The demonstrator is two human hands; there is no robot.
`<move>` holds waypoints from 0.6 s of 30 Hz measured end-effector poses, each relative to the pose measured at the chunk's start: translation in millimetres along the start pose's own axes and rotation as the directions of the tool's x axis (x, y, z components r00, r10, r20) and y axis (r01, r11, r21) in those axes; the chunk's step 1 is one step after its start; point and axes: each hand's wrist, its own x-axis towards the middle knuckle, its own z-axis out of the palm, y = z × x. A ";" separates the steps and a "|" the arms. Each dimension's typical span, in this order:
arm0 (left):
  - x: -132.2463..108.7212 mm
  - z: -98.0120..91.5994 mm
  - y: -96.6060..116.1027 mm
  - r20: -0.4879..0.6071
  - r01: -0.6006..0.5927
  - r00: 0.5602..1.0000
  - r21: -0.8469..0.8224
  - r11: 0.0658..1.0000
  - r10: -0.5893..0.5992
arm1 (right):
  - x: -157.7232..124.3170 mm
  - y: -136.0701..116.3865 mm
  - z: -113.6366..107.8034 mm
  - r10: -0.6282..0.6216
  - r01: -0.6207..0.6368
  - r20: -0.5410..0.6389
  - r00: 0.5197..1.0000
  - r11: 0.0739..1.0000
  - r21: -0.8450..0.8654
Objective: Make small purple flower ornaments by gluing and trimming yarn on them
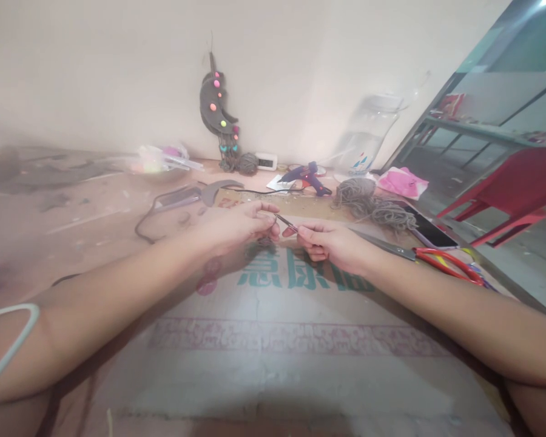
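Note:
My left hand (pixel 255 221) is closed in a pinch in the middle, above a printed sheet (pixel 264 303). A small bit of grey yarn (pixel 267 240) shows just under its fingertips, mostly hidden by them. Facing it, my right hand (pixel 323 243) grips a slim dark metal tool (pixel 286 223) between thumb and fingers. Whether this is a crochet hook or tweezers I cannot tell. The tool's tip reaches the left fingertips. Large red-handled scissors (pixel 446 261) lie partly behind my right forearm.
Behind my hands are a glue gun (pixel 307 176), grey yarn (pixel 368 203), a phone (pixel 430 227) and a water jug (pixel 368 136). A grey moon ornament (pixel 216 103) with coloured balls stands against the wall. A red chair (pixel 514 188) is beyond the right table edge.

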 end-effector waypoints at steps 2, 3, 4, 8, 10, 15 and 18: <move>-0.5 0.6 1.0 -0.008 0.006 1.000 0.025 1.000 -0.006 | 0.2 0.4 -0.1 0.000 0.000 0.003 1.000 1.000 -0.007; -0.6 0.7 1.4 -0.012 0.009 1.000 0.026 1.000 -0.009 | 0.2 0.5 -0.2 0.000 0.000 0.003 1.000 1.000 -0.010; -0.5 0.5 1.7 -0.015 0.013 1.000 0.020 1.000 -0.012 | 0.2 0.7 -0.3 0.001 -0.001 0.001 1.000 1.000 -0.013; 0.5 -1.6 1.8 0.007 0.019 1.000 -0.022 1.000 -0.019 | -0.2 0.9 -0.3 0.007 -0.007 -0.003 1.000 1.000 -0.019; 0.8 -2.4 1.6 0.031 0.019 0.999 -0.039 0.999 -0.018 | -0.1 0.6 -0.2 0.003 -0.003 -0.001 1.000 1.000 -0.005; 1.7 -2.9 0.7 -0.004 -0.015 1.000 -0.017 1.000 0.015 | 0.2 -0.6 0.2 -0.009 0.010 -0.013 1.000 0.999 0.044; 3.8 -7.3 -1.8 -0.017 -0.017 1.000 0.111 0.994 0.019 | 0.2 -0.3 -0.4 -0.018 0.019 -0.016 1.000 0.999 0.049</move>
